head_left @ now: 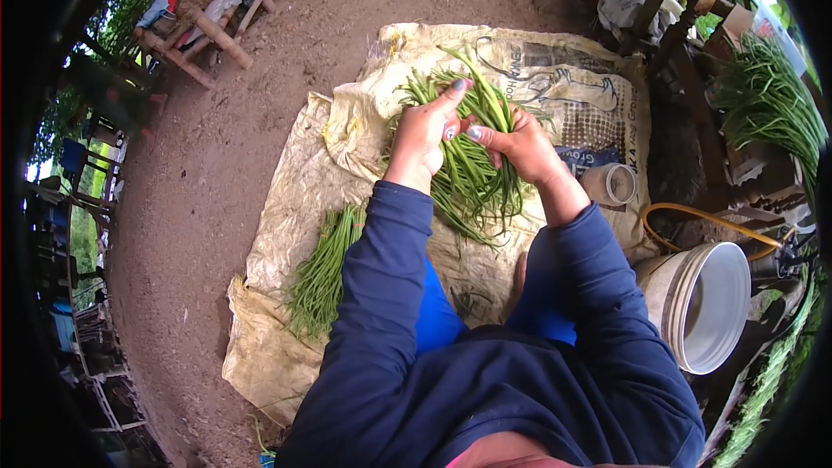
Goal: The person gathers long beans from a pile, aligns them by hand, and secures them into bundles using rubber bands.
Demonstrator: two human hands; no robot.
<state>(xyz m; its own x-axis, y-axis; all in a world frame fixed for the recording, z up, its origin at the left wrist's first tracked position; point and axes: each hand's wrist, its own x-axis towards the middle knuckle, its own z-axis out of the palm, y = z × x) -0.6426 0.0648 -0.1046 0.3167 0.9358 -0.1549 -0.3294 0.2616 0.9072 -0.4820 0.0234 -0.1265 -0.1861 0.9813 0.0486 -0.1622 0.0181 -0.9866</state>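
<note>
Both hands are in the middle of the head view, over a loose heap of long, thin green stalks (468, 186). My left hand (423, 134) is closed, its fingers curled at the upper ends of some stalks. Just to its right, my right hand (527, 149) is also closed, thumb and fingers pinching a few thicker stalks that point up and away. The fingertips of both hands are partly hidden among the greens. A neater bundle of green stalks (322, 273) lies by my left forearm, with what looks like a reddish band near its top.
A worn woven sack sheet (282, 199) covers the dirt ground under the greens. On the right are a small white tub (609, 184), a large white bucket (712, 308) and an orange hose (693, 212). More long greens (771, 100) hang at the upper right. A wooden bench (204, 30) stands upper left.
</note>
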